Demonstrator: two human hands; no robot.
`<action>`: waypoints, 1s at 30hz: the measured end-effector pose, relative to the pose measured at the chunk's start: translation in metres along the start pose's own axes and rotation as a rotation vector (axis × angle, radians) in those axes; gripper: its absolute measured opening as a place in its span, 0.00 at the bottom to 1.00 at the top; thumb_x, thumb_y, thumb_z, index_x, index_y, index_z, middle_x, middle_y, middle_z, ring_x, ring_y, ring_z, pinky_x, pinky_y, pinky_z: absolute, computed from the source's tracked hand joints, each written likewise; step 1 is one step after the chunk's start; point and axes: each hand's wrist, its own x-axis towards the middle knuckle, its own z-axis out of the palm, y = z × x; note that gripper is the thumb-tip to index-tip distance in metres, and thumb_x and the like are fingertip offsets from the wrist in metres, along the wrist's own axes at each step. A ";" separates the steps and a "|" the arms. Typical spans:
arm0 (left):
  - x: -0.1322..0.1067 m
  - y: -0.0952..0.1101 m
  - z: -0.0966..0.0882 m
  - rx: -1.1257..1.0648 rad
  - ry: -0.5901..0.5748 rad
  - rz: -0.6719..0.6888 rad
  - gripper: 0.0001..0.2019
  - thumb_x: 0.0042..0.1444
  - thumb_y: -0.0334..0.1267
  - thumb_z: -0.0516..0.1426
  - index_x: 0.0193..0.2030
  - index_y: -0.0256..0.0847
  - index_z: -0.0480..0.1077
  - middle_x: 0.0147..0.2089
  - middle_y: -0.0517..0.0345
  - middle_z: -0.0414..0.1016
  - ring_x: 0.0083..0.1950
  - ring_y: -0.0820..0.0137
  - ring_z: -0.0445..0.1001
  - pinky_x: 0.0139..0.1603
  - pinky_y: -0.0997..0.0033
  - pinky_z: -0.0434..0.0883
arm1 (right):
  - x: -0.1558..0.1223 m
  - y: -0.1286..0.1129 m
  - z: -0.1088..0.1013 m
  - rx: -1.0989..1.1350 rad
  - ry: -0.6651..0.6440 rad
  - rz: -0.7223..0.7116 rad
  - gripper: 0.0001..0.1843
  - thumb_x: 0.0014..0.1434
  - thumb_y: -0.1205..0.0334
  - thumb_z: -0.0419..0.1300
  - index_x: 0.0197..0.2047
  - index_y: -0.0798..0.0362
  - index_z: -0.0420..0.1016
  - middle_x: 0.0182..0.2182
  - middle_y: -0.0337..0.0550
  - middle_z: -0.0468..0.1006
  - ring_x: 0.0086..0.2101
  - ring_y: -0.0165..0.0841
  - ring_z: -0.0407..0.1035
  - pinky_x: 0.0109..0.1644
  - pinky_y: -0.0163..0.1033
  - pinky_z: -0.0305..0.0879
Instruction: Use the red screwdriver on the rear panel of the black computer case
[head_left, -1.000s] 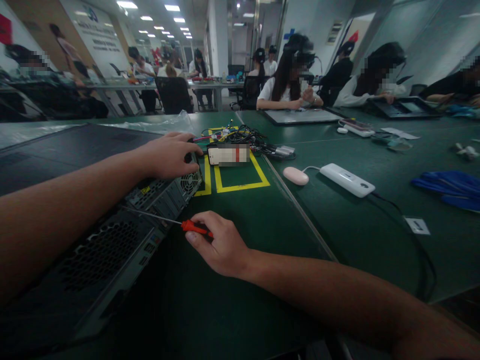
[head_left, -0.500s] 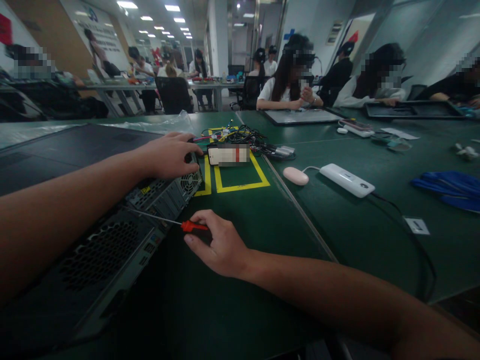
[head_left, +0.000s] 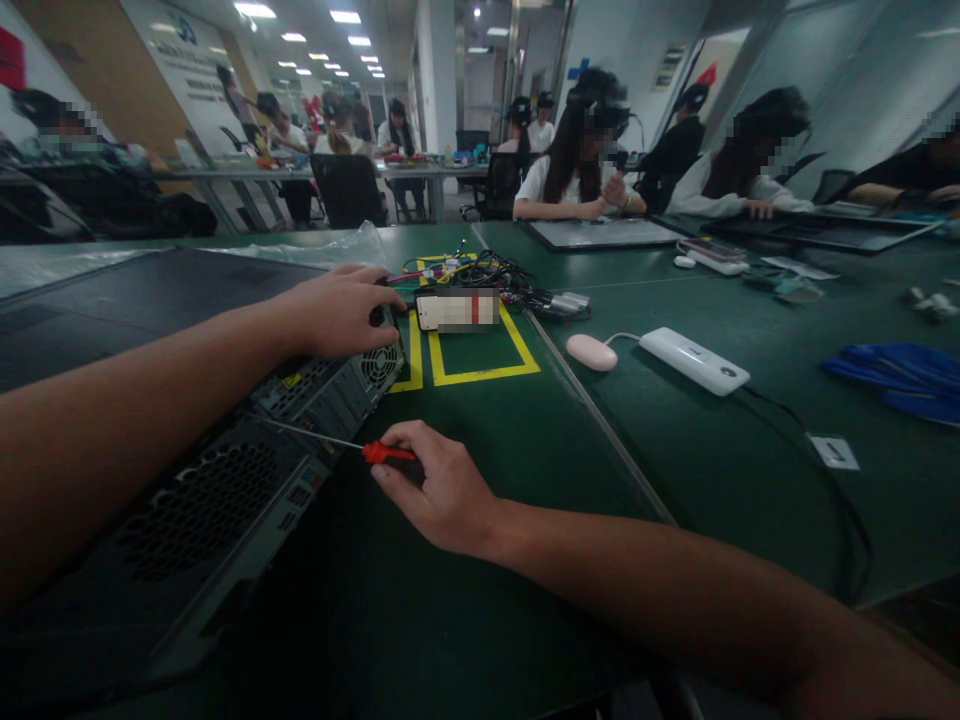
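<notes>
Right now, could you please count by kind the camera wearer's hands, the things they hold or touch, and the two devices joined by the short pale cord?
Hands: 2 (left hand, right hand)
Screwdriver: 1
Computer case: 1
Pink rounded device: 1
White oblong device: 1
Total: 6

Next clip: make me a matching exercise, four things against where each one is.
1. Red-handled metal screwdriver
2. Pale pink oval case
3. Black metal computer case
4. Bunched blue material

A. Under the left hand
B. At the picture's right edge
C. In the right hand
D. Wired to a white oblong block

Pairs: 1-C, 2-D, 3-A, 4-B
</notes>
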 end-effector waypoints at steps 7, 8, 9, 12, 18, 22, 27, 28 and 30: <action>-0.001 0.001 -0.002 0.000 -0.008 0.004 0.32 0.61 0.57 0.53 0.67 0.47 0.77 0.76 0.48 0.67 0.77 0.45 0.63 0.78 0.46 0.57 | 0.001 0.001 0.000 0.016 0.014 -0.020 0.10 0.72 0.56 0.61 0.53 0.50 0.71 0.44 0.44 0.81 0.40 0.35 0.76 0.47 0.43 0.75; -0.001 0.002 -0.002 0.003 -0.009 0.004 0.31 0.61 0.57 0.53 0.67 0.47 0.77 0.76 0.48 0.68 0.77 0.46 0.63 0.78 0.47 0.57 | 0.001 0.001 0.000 0.017 0.016 -0.024 0.10 0.72 0.56 0.61 0.53 0.51 0.71 0.44 0.44 0.81 0.40 0.35 0.76 0.47 0.43 0.75; -0.001 0.002 -0.003 0.004 -0.009 0.003 0.31 0.61 0.56 0.53 0.67 0.47 0.77 0.75 0.49 0.68 0.77 0.46 0.63 0.78 0.47 0.58 | 0.001 0.001 -0.001 0.017 0.018 -0.026 0.10 0.72 0.56 0.61 0.53 0.51 0.71 0.43 0.44 0.81 0.40 0.35 0.76 0.47 0.43 0.75; -0.002 0.003 -0.003 0.001 -0.005 -0.008 0.31 0.61 0.56 0.54 0.67 0.49 0.77 0.75 0.50 0.68 0.77 0.46 0.63 0.78 0.47 0.58 | 0.001 0.000 -0.001 0.009 0.009 -0.017 0.10 0.72 0.56 0.61 0.53 0.51 0.71 0.43 0.44 0.81 0.39 0.35 0.76 0.47 0.43 0.75; -0.001 0.002 -0.003 0.010 -0.007 -0.009 0.30 0.61 0.56 0.55 0.67 0.49 0.77 0.75 0.51 0.67 0.76 0.47 0.64 0.78 0.47 0.58 | 0.000 0.000 0.000 -0.005 0.026 -0.009 0.11 0.73 0.54 0.61 0.53 0.50 0.72 0.44 0.44 0.81 0.40 0.36 0.76 0.47 0.43 0.74; -0.001 0.003 -0.003 0.019 -0.009 0.003 0.30 0.62 0.56 0.54 0.67 0.47 0.76 0.76 0.48 0.67 0.77 0.47 0.63 0.78 0.47 0.58 | -0.001 0.002 0.001 -0.025 0.053 -0.037 0.12 0.73 0.53 0.60 0.53 0.51 0.72 0.43 0.44 0.81 0.39 0.36 0.76 0.46 0.43 0.74; -0.001 0.003 -0.002 0.010 -0.004 -0.008 0.30 0.62 0.56 0.55 0.67 0.47 0.77 0.76 0.48 0.67 0.76 0.46 0.64 0.77 0.48 0.58 | -0.001 0.001 -0.001 -0.064 0.066 -0.054 0.12 0.74 0.52 0.59 0.52 0.51 0.75 0.41 0.43 0.80 0.37 0.35 0.74 0.44 0.41 0.73; -0.001 0.003 -0.002 0.006 -0.002 -0.011 0.30 0.62 0.56 0.55 0.67 0.47 0.77 0.76 0.48 0.67 0.76 0.45 0.64 0.77 0.48 0.58 | 0.000 0.001 -0.001 -0.073 0.066 -0.055 0.12 0.75 0.52 0.59 0.52 0.51 0.75 0.41 0.43 0.79 0.37 0.34 0.74 0.43 0.41 0.72; -0.001 0.002 -0.001 0.003 -0.003 -0.013 0.30 0.62 0.56 0.55 0.67 0.47 0.77 0.76 0.49 0.67 0.77 0.45 0.63 0.78 0.48 0.58 | 0.000 0.000 -0.001 -0.082 0.064 -0.061 0.14 0.76 0.51 0.57 0.52 0.52 0.76 0.40 0.44 0.79 0.36 0.34 0.73 0.43 0.41 0.72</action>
